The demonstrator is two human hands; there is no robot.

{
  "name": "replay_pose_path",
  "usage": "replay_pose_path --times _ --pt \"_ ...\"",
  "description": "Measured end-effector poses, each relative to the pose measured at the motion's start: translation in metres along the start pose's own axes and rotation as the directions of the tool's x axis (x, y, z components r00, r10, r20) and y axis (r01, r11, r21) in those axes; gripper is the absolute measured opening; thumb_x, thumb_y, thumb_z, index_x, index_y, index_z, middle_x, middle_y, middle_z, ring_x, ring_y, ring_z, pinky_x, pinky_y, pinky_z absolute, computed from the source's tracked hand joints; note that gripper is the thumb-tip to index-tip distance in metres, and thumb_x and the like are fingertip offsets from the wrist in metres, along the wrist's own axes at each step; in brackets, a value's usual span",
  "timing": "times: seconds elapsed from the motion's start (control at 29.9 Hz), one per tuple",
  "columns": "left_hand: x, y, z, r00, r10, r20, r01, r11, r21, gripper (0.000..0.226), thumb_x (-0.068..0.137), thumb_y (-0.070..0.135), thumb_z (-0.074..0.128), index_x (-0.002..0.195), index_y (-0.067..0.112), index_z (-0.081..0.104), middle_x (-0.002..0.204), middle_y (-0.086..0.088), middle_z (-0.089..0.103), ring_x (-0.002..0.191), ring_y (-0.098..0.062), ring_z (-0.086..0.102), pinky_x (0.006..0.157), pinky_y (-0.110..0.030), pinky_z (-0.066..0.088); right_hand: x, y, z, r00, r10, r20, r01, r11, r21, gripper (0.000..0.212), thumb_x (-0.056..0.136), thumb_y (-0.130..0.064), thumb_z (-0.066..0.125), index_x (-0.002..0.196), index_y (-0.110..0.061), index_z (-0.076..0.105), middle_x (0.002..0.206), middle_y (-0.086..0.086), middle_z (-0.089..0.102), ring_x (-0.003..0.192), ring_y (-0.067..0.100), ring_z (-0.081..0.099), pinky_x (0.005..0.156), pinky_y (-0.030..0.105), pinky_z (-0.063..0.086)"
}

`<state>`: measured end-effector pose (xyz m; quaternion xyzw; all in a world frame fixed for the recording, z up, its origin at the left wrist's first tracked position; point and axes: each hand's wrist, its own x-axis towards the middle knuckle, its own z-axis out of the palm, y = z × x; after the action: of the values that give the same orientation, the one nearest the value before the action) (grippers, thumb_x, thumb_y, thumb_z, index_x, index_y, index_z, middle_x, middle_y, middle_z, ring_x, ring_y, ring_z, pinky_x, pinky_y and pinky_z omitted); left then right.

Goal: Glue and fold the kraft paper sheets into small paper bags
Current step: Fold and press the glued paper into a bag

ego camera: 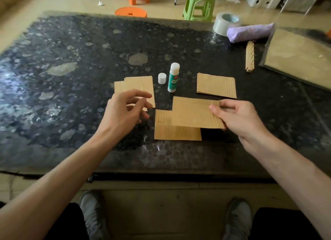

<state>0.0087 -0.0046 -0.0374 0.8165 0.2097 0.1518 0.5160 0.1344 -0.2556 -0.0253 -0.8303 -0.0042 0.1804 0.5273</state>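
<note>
My right hand (240, 118) has a narrow grip. The thumb on top and the fingers beneath pinch the right edge of a tan rectangular kraft paper sheet (191, 112), held slightly tilted just above the dark speckled stone worktop (71, 96). The near edge of that sheet overlaps a second flat kraft sheet (175, 133), which lies on the worktop straight in front of me and has a small printed rectangle at its far left corner.

My left hand (125, 110) has a half-open grip, with the fingers loosely curled, the thumb near the forefinger, and nothing held. It hangs over the near edge of the left pile of kraft pieces (136, 84); I cannot tell whether it touches the pile.

I count four lots of kraft paper: the held sheet, the flat sheet, the left pile, and a right pile of kraft pieces (215, 85) beyond the held sheet. I cannot count the layers in either pile.

One white-and-green glue stick (173, 78) stands upright and uncapped between the piles, and its one white round cap (162, 78) stands just to its left.

At the far right corner are one roll of clear packing tape (225, 23) and, beside it, one lilac rolled bundle (250, 32).

Beyond the worktop I count three plastic stools, two orange and one green stool (198, 5).
</note>
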Motion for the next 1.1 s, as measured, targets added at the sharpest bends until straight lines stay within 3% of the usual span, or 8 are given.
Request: replay_pose_path --times 0.13,0.23,0.4,0.6,0.8,1.1 --pt "0.002 -0.005 0.0 0.999 0.048 -0.008 -0.046 0.99 0.135 0.016 0.098 0.021 0.066 0.111 0.027 0.073 0.091 0.009 0.076 0.072 -0.007 0.073 0.073 -0.032 0.062 -0.006 0.002 0.016 0.997 -0.001 0.075 0.004 0.999 -0.04 0.02 0.094 -0.028 0.074 0.115 -0.027 0.072 0.1 -0.01 0.075 0.099 0.006 0.069 0.094 0.038 0.058" --pt "0.001 -0.009 -0.001 0.997 0.078 0.021 -0.081 0.967 0.243 0.015 0.094 0.025 0.071 0.109 0.03 0.075 0.095 0.013 0.074 0.075 -0.003 0.072 0.079 -0.033 0.062 -0.007 0.0 0.024 0.994 -0.039 0.101 0.046 0.997 -0.061 0.012 0.094 -0.028 0.074 0.103 -0.034 0.069 0.103 -0.008 0.075 0.102 0.009 0.07 0.098 0.042 0.059" --pt "0.002 -0.013 -0.002 0.995 0.065 0.076 -0.085 0.949 0.305 0.017 0.088 0.029 0.078 0.105 0.032 0.075 0.093 0.016 0.072 0.078 0.0 0.07 0.081 -0.032 0.062 -0.004 0.0 0.033 0.992 -0.081 0.099 0.092 0.989 -0.117 0.017 0.096 -0.027 0.073 0.113 -0.025 0.072 0.102 -0.007 0.077 0.102 0.007 0.071 0.094 0.036 0.058" --pt "0.002 -0.015 -0.002 0.992 0.062 0.113 -0.1 0.924 0.37 0.022 0.084 0.031 0.082 0.104 0.033 0.073 0.088 0.018 0.07 0.078 0.002 0.068 0.079 -0.026 0.061 0.0 0.005 0.037 0.993 -0.091 0.075 0.103 0.98 -0.172 0.025 0.096 -0.028 0.073 0.12 -0.022 0.072 0.107 -0.006 0.075 0.105 0.008 0.069 0.079 0.021 0.052" --pt "0.001 -0.016 -0.001 0.987 0.057 0.148 -0.111 0.915 0.388 0.024 0.08 0.033 0.085 0.101 0.033 0.074 0.084 0.017 0.069 0.075 0.001 0.067 0.077 -0.03 0.061 0.0 0.006 0.039 0.992 -0.097 0.078 0.11 0.977 -0.183 0.022 0.095 -0.028 0.073 0.118 -0.026 0.071 0.102 -0.011 0.073 0.095 -0.001 0.065 0.073 0.018 0.047" --pt "0.003 -0.019 0.0 0.985 0.053 0.165 -0.117 0.906 0.408 0.025 0.079 0.035 0.086 0.101 0.034 0.074 0.084 0.016 0.069 0.073 0.001 0.067 0.076 -0.029 0.061 0.0 0.008 0.04 0.992 -0.09 0.089 0.105 0.978 -0.181 0.018 0.095 -0.028 0.073 0.113 -0.028 0.072 0.103 -0.011 0.074 0.097 0.001 0.066 0.073 0.018 0.047"
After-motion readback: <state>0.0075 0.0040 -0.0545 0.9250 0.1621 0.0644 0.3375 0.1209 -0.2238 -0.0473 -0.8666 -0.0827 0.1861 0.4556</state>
